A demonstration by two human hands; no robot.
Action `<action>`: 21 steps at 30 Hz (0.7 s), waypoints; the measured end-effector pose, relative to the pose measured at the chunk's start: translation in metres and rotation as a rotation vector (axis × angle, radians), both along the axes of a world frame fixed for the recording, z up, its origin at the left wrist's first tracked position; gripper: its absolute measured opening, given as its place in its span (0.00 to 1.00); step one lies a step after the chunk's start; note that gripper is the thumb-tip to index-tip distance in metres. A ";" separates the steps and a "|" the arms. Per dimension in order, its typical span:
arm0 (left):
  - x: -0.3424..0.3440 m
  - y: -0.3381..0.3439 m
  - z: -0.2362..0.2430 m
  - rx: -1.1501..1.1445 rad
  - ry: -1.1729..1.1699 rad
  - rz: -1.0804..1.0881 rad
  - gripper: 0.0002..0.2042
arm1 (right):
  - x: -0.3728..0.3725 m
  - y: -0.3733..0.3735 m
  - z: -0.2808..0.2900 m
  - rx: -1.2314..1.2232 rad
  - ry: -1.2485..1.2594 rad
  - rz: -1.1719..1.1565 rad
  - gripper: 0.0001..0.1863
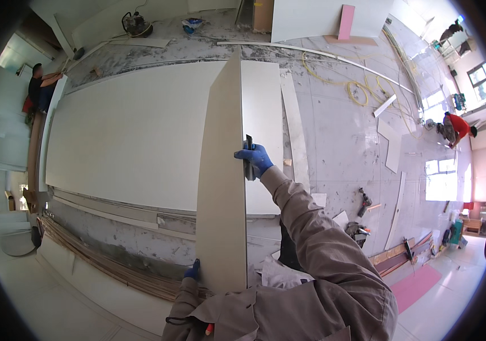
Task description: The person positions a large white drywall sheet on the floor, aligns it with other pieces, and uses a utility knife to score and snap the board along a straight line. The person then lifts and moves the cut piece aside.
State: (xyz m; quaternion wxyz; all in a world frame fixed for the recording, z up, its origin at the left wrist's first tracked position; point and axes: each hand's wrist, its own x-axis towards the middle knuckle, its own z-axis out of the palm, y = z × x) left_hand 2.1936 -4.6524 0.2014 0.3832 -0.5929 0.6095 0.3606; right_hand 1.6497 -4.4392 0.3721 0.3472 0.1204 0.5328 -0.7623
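Note:
A long off-white board stands tilted on its edge in front of me, running away from my body. My right hand, in a blue glove, is closed round a black and grey utility knife beside the board's right edge, thumb reaching onto that edge. At the board's near left corner, my left hand, also gloved in blue, grips its side; most of its fingers are hidden. Beneath lies a large white sheet on top of a stack.
Long strips lie stacked at the near left. Rightward on the floor are a drill, a yellow hose and white offcuts. One person works at the far left, another in red crouches at the right.

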 end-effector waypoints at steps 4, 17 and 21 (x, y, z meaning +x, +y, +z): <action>0.060 -0.094 0.004 -0.161 -0.117 -0.040 0.52 | 0.037 -0.023 -0.037 -0.052 -0.130 0.014 0.08; -0.017 -0.229 0.177 -0.797 0.262 -0.338 0.33 | 0.254 0.046 -0.120 0.096 -0.555 0.016 0.06; -0.019 -0.212 0.195 -0.857 0.228 -0.470 0.31 | 0.332 0.040 -0.117 0.085 -0.684 -0.024 0.07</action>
